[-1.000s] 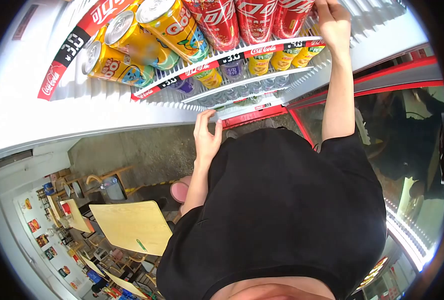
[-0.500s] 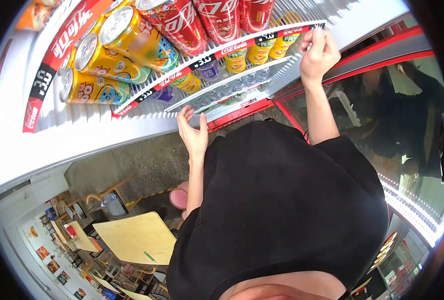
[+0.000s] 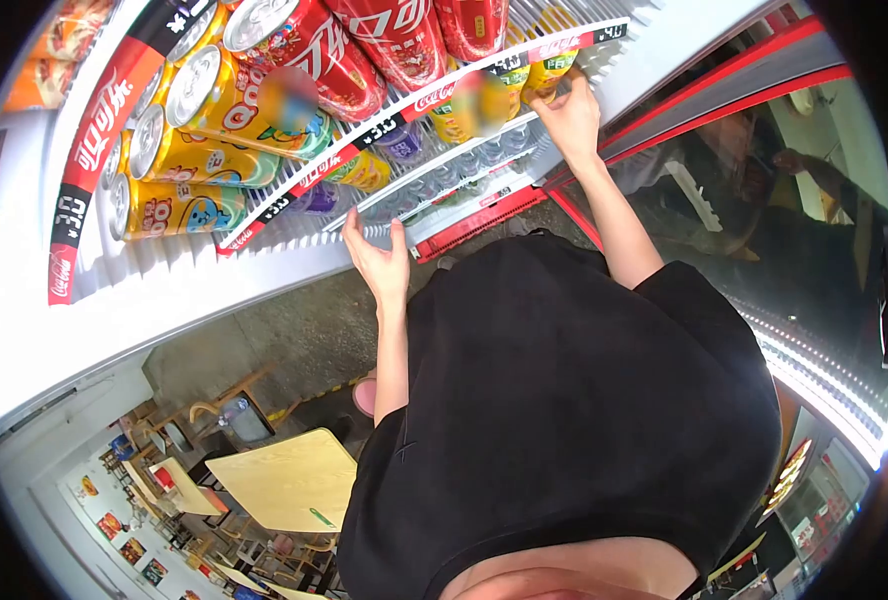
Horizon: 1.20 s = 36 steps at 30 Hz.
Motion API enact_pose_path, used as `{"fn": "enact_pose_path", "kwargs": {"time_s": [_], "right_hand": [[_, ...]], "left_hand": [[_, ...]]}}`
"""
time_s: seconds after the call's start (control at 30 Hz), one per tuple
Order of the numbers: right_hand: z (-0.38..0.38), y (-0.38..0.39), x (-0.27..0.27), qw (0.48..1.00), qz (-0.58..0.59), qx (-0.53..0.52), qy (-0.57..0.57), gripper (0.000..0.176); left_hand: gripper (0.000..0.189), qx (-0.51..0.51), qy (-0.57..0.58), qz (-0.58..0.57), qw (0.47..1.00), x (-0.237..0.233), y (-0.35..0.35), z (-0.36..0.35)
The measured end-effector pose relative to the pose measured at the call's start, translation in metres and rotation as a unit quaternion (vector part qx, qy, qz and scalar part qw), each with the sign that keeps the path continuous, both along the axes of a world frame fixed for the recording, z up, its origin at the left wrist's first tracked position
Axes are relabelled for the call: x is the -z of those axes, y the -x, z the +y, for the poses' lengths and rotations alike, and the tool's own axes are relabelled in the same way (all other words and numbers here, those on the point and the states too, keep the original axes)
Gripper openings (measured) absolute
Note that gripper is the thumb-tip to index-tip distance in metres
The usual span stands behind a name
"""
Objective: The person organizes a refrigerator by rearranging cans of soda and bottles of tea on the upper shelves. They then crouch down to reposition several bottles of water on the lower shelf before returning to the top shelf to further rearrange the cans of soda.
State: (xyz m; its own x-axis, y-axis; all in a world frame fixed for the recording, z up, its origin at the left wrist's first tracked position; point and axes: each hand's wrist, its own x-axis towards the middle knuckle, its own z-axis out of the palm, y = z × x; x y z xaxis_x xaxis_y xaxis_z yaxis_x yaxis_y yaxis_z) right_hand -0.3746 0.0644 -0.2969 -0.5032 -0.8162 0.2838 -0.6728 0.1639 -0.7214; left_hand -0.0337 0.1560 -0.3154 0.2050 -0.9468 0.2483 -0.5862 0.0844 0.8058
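Note:
My right hand (image 3: 567, 118) reaches to the second shelf of a drinks fridge. Its thumb and fingers are around the lower end of a yellow drink bottle (image 3: 549, 76), the rightmost of its row; the price strip crosses in front of it. My left hand (image 3: 379, 262) is held up with thumb and fingers apart, nothing in it, close to the front edge of a lower shelf (image 3: 404, 182). More yellow bottles (image 3: 454, 125) and purple drinks (image 3: 401, 143) stand along the same shelf as the gripped bottle.
Yellow cans (image 3: 189, 208) and red cola cans (image 3: 394, 45) fill the upper shelf behind a red price strip (image 3: 104, 130). Clear bottles (image 3: 464, 165) stand lower down. The glass door (image 3: 724, 190) hangs open at right. Behind are a wooden table (image 3: 284, 480) and chairs (image 3: 244, 418).
My right hand has gone from the right end of the price strip down and left to the yellow bottle. My left hand stays open, shifted slightly. The view has turned a little.

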Motion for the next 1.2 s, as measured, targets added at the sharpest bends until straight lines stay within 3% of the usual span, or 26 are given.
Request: {"fn": "enact_pose_path", "kwargs": {"time_s": [0.17,0.6,0.93,1.07,1.2], "right_hand": [[-0.013,-0.003,0.014,0.998,0.057,0.03,0.002,0.066],[-0.011,-0.004,0.004,0.995,0.021,0.028,-0.089,0.063],[0.003,-0.03,-0.003,0.996,0.053,0.04,0.054,0.061],[0.014,-0.05,-0.009,0.997,0.041,0.016,0.068,0.058],[0.011,-0.062,-0.008,0.999,-0.025,-0.026,-0.017,0.062]], "left_hand": [[0.072,0.005,0.013,-0.018,1.0,0.007,-0.003,-0.013],[0.076,0.046,0.011,-0.027,0.999,-0.004,0.004,-0.04],[0.095,0.014,0.011,0.034,0.999,0.001,0.02,-0.058],[0.083,-0.021,0.103,0.011,0.994,0.021,0.024,-0.072],[0.077,-0.009,0.046,0.048,0.998,0.013,0.024,-0.078]]}}
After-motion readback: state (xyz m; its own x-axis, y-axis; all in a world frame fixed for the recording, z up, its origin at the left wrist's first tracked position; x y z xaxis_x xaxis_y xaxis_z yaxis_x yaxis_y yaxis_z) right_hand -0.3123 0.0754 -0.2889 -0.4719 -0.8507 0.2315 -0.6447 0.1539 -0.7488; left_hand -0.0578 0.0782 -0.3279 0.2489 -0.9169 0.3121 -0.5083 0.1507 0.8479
